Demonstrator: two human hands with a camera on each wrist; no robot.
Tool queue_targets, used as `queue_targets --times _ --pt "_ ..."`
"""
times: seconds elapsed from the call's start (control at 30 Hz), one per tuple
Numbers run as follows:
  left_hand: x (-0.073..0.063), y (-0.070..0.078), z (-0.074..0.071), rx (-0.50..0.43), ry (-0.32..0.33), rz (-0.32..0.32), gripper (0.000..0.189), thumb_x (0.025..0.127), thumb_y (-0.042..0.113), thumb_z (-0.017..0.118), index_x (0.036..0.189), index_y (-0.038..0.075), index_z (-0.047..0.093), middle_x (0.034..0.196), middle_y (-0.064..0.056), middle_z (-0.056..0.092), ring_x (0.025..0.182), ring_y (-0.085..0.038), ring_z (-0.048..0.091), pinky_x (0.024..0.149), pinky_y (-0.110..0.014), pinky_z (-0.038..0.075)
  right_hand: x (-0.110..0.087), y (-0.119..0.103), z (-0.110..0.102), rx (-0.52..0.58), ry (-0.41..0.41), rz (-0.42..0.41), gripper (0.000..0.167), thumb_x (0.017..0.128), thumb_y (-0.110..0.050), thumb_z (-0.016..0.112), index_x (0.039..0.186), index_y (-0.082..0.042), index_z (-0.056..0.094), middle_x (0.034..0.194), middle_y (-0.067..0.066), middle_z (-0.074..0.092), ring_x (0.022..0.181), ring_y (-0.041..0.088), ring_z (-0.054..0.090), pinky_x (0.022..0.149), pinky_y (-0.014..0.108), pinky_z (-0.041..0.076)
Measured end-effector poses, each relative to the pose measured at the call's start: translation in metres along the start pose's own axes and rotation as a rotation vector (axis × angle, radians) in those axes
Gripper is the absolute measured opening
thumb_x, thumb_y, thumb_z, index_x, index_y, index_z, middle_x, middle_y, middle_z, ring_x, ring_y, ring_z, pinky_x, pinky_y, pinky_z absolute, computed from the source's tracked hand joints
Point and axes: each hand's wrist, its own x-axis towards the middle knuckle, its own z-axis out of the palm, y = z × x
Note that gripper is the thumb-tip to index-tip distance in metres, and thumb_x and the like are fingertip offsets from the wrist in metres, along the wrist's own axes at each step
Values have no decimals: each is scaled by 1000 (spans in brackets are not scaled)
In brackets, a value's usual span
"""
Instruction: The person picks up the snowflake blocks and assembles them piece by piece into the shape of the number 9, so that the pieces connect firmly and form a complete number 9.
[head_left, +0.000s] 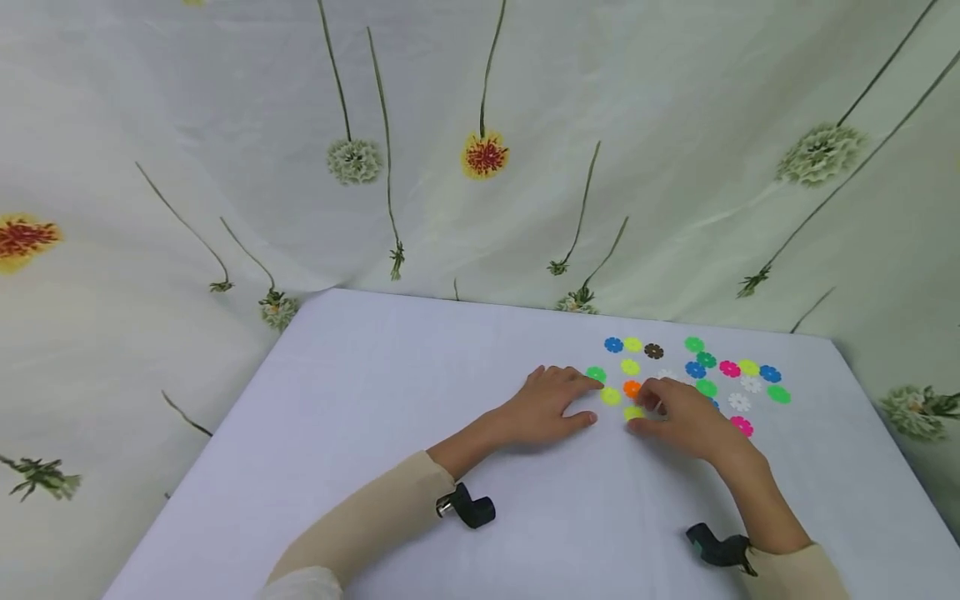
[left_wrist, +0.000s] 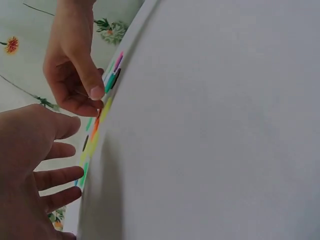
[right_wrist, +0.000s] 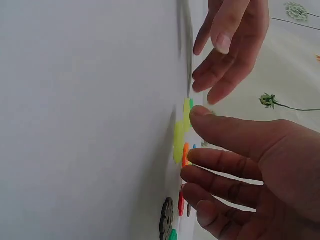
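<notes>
Twenty or so flower-shaped discs (head_left: 730,368) lie flat toward the far right of your desk (head_left: 420,375), and several of them are partly lost to you. Your right hand (head_left: 684,414) blocks part of a white disc (head_left: 665,375) behind its knuckles and most of a blue disc (head_left: 713,403) beside it; its thumb and bent fingers overlap the near yellow disc (head_left: 634,412). Its grip is loose, with a gap between thumb and fingers and no disc seen in it. You cannot tell whether a fingertip touches that yellow disc or the orange disc (head_left: 632,389) just beyond. Your left hand (head_left: 547,407) has a wide, relaxed grip holding nothing, its forefinger ending between the green disc (head_left: 596,374) and the left yellow disc (head_left: 611,396); contact there is unclear too. Both wrist views catch the discs nearly edge-on, as thin coloured slivers, though the right one shows a dark disc (right_wrist: 166,220) more plainly. Both sleeves run out of the head view at the bottom. The discs at the back lie near the far edge, close to the flowered cloth (head_left: 225,108). For moving, you have a broad stretch of desk left of your left hand, and more on the near side between your forearms.
</notes>
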Motion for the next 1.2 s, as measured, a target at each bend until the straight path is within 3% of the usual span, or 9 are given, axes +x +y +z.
queue_targets --times 0.13,0.23,0.43,0.67,0.83,1.0,1.1,1.2 --pt "18 4 2 28 22 8 42 110 42 59 151 33 60 140 4 66 129 -17 62 109 -49 49 6 -2 4 -5 -17 59 38 92 -31 85 114 -5 69 106 8 73 96 22 66 88 46 61" --pt "29 7 3 42 30 1 34 109 35 61 143 34 68 129 5 69 116 -16 65 99 -45 49 6 -3 6 -10 -11 82 39 91 -29 86 115 -3 68 104 9 72 95 22 66 86 46 62" --pt "42 14 9 81 38 -43 26 107 35 66 132 38 74 117 8 64 104 -13 58 99 -46 42 7 -5 11 -6 18 102 35 91 -24 86 112 -3 66 99 9 69 91 21 63 82 42 61" --pt "49 16 13 66 45 -98 19 104 32 72 122 31 68 118 5 63 109 -16 56 101 -47 39 13 -6 13 65 4 100 38 92 -23 85 114 -6 59 90 6 63 83 20 57 72 30 51" --pt "53 13 16 -19 36 -110 21 102 29 74 114 26 57 108 6 59 102 -14 52 91 -41 33 14 0 11 132 0 67 33 94 -18 82 117 -8 60 98 6 69 91 19 62 79 31 56" --pt "51 9 13 -172 63 -60 18 102 18 73 110 24 57 103 8 69 97 -8 62 88 -40 29 13 4 7 165 77 32 27 95 -10 78 117 -8 63 106 10 73 98 22 68 86 38 61" --pt "46 6 8 -256 70 -55 15 103 15 70 111 23 60 101 7 73 92 -6 64 89 -37 37 13 6 6 184 125 14 25 96 -11 78 117 -10 64 107 10 74 99 22 70 86 32 61" --pt "38 1 4 -353 71 -76 12 103 15 70 112 20 64 98 6 73 85 -6 63 82 -26 47 13 6 9 218 163 -13 24 98 -12 77 118 -11 64 107 8 74 97 21 71 83 22 57"
